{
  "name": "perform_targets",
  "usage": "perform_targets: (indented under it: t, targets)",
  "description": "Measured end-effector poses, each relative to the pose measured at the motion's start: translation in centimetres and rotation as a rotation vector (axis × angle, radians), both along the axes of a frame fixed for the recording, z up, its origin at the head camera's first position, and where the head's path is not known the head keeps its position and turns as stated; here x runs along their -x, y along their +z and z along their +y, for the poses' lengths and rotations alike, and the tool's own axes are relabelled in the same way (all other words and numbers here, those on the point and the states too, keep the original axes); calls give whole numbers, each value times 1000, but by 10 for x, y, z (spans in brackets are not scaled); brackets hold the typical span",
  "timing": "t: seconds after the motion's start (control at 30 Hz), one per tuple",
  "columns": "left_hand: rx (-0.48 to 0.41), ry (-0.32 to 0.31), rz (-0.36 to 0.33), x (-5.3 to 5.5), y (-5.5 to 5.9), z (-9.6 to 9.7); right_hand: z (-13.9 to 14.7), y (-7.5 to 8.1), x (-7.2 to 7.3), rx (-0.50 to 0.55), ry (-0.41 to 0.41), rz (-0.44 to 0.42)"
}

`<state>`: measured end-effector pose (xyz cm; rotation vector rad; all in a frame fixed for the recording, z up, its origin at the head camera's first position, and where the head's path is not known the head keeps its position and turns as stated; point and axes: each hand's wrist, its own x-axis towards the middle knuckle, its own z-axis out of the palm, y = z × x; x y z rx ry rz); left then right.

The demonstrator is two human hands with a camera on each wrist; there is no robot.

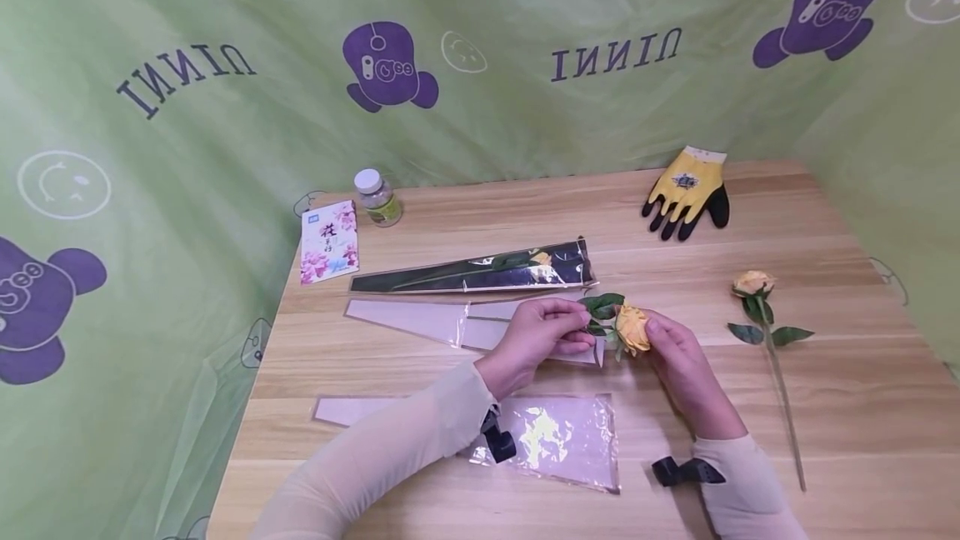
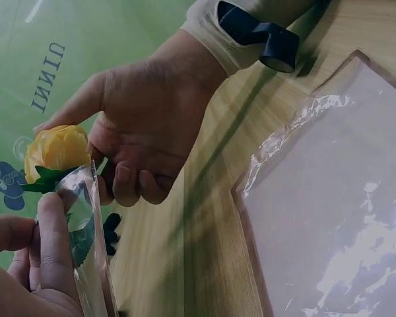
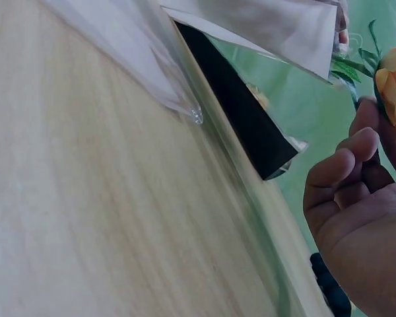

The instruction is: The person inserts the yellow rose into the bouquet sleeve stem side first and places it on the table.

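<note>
A yellow artificial rose (image 1: 632, 329) lies between my two hands, its stem running into a white-backed clear flower sleeve (image 1: 405, 319). My right hand (image 1: 690, 373) holds the rose's head, thumb on the petals. My left hand (image 1: 536, 336) pinches the open end of the sleeve beside the green leaves (image 1: 602, 304). In the left wrist view, the rose head (image 2: 57, 153) sticks out past the clear plastic edge, left fingers (image 2: 56, 244) just below it. The right wrist view shows the sleeve (image 3: 284, 33) raised off the table, with the right hand (image 3: 363, 218) under the petals.
Behind lies a black sleeve (image 1: 442, 275) with a yellow rose inside; in front, another white sleeve (image 1: 555, 440). A loose rose (image 1: 753, 283) lies at the right. A yellow-black glove (image 1: 686, 190), a jar (image 1: 378, 198) and a floral card (image 1: 330, 242) are at the back.
</note>
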<state>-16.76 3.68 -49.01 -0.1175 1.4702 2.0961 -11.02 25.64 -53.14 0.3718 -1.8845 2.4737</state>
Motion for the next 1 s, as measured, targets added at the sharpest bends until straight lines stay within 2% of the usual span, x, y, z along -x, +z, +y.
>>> perform_targets:
  t: [0.17,0.37,0.43,0.6,0.83,0.9,1.0]
  targets:
    - [7,-3,10,-1,1,-1,-1,3,2,-17,-64,-21]
    - [12,-22,28,-4,4,0,-8,9,10,-58,-295,-130]
    - [9,-27,38,-5,6,1,-10,9,12,-59,-327,-132]
    - [5,-22,56,-6,7,2,-11,9,9,-120,-309,-91]
    - [8,-11,64,-3,3,0,-4,5,3,-208,-195,16]
    - [6,-12,62,-4,4,0,-5,4,4,-257,-195,41]
    - [4,-13,55,-5,6,0,-8,4,5,-347,-228,34]
